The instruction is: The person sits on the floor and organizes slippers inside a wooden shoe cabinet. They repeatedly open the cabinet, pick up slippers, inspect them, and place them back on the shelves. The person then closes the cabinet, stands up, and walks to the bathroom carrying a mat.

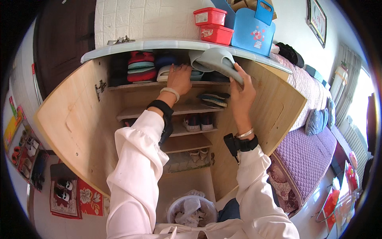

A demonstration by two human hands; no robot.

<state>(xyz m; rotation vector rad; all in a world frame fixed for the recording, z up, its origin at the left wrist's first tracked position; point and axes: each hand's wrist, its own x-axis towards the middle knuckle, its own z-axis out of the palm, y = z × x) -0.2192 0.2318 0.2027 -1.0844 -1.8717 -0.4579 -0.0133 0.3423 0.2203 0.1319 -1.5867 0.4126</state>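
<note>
In front of me a wooden shoe cabinet [143,112] has both doors swung out. My right hand [243,89] grips a pair of pale grey-green slide sandals [219,61] by the sole, at the right end of the top shelf. My left hand [179,79] reaches onto that shelf, its fingers over a whitish slipper [162,73]; whether they grip it I cannot tell. Left of it is a stack of red and mint slippers [141,67]. Lower down lie dark flat slippers or insoles [213,99], dark sneakers [198,122] and small light shoes [199,154].
Red plastic boxes [216,34] and a blue holder [253,31] stand on the cabinet top. The left door [74,125] and right door [268,104] flank my arms. A lined waste bin [192,210] is below me, and a purple-covered sofa [304,155] to the right.
</note>
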